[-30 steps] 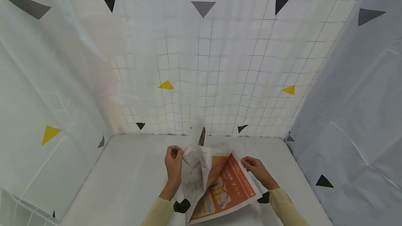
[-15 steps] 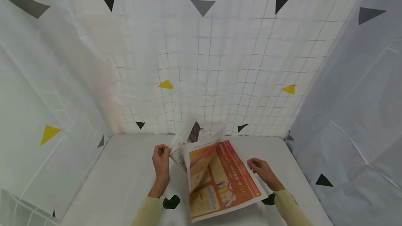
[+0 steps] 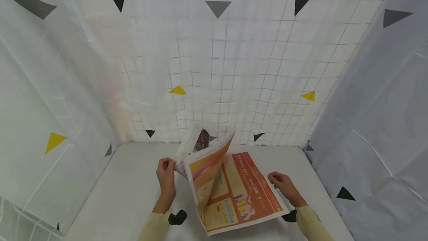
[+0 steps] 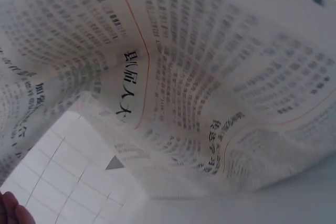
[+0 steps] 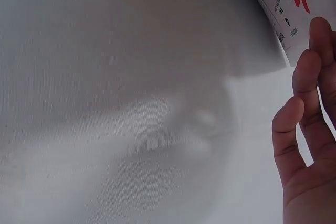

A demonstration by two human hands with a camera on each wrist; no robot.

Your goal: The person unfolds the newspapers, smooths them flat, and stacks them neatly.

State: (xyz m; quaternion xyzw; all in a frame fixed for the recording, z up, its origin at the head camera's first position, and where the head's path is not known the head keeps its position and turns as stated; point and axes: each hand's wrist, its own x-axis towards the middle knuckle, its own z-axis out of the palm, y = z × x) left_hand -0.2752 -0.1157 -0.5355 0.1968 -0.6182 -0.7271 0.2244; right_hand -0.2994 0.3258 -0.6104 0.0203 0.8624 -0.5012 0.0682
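A newspaper [image 3: 247, 196] with an orange-and-red page facing up is spread between my hands in the head view. My left hand [image 3: 166, 177] pinches a corner of its back sheet at the left. My right hand [image 3: 285, 187] holds the right edge between thumb and fingers. One page [image 3: 205, 177] stands up and curls over in the middle. Text columns on the paper's other side [image 4: 178, 72] fill the left wrist view, with fingertips [image 4: 11, 211] at its lower left corner. In the right wrist view, bent fingers [image 5: 307, 108] lie at the paper's lower corner [image 5: 286, 14]; the thumb is hidden.
A white table [image 3: 130, 189] lies under the newspaper. White sheeting [image 3: 217, 66] with grid lines and dark and yellow triangles rises behind it. More sheeting walls in the left [image 3: 50, 84] and right [image 3: 378, 122] sides. Dark wrist cameras [image 3: 178, 217] sit at the sleeves.
My left hand has moved left, drawing the back sheet with it, and my right hand has shifted slightly right. The newspaper is spread wider, showing more of the orange page.
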